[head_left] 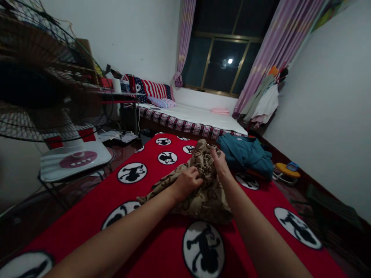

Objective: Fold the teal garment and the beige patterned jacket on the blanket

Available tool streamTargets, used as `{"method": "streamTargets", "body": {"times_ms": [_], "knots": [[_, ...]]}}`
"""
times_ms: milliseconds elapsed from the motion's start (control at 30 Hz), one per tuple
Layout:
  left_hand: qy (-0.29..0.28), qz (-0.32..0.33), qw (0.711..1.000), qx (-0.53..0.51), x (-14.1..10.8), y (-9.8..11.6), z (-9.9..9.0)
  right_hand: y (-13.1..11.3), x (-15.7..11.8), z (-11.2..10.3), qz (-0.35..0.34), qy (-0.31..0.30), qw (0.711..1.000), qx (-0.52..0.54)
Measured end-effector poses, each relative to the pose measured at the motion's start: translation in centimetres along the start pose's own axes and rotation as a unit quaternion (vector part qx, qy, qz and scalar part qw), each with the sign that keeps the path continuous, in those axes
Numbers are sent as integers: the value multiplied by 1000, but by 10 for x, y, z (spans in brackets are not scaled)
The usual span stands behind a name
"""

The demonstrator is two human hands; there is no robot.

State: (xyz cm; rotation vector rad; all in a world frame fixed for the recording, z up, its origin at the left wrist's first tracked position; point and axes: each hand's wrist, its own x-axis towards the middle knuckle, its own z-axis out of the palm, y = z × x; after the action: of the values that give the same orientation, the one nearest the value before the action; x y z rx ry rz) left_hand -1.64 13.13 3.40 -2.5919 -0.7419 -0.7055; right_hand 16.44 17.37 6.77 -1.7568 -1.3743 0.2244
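A crumpled brown patterned garment (199,202) lies bunched on the red blanket (162,247) with its white circles and dark monkey figures. My left hand (189,182) rests on the garment's left side, its fingers curled into the cloth. At the garment's upper right, my right hand (218,157) grips the gathered fabric, with the thumb side showing and the other fingers partly hidden. What kind of garment it is cannot be told from its folds. Just beyond my right hand sits a folded teal garment (246,152).
A fan (52,85) stands close on the left, on a white base (75,158). Behind the blanket is a bed (191,114) under a dark window (226,54). Clothes (265,104) hang at the right wall, above a small yellow stool (286,170).
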Motion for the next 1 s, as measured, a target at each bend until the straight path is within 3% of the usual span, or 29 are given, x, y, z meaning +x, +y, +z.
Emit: {"method": "streamTargets", "body": {"times_ms": [100, 200, 367, 500, 567, 633, 700, 767, 900, 1000], "knots": [[-25, 1, 1000, 11, 1, 10, -5, -28, 12, -1, 23, -75, 991, -108], [-22, 0, 1000, 5, 0, 15, -6, -37, 15, 5, 36, -113, 976, -182], [16, -23, 1000, -5, -12, 21, -18, -15, 3, 6, 64, -97, 983, -139], [73, -163, 984, 8, -33, 24, -54, 12, -20, -14, 33, -80, 994, -71], [30, -253, 967, 12, -48, 17, -72, 22, -32, -26, 21, -71, 997, -36], [-55, -323, 945, -22, -63, 4, -85, 27, -40, -37, 9, -56, 998, 14], [-133, -342, 923, -114, -76, -10, -89, 26, -44, -45, -7, -34, 998, 61], [-154, -337, 905, -208, -88, -21, -86, 18, -46, -50, -29, -15, 997, 72], [-96, -372, 887, -254, -105, -25, -77, -8, -45, -60, -67, 15, 997, 35], [-41, -385, 892, -233, -102, -27, -86, -32, -39, -73, -98, 41, 992, 63]]}}
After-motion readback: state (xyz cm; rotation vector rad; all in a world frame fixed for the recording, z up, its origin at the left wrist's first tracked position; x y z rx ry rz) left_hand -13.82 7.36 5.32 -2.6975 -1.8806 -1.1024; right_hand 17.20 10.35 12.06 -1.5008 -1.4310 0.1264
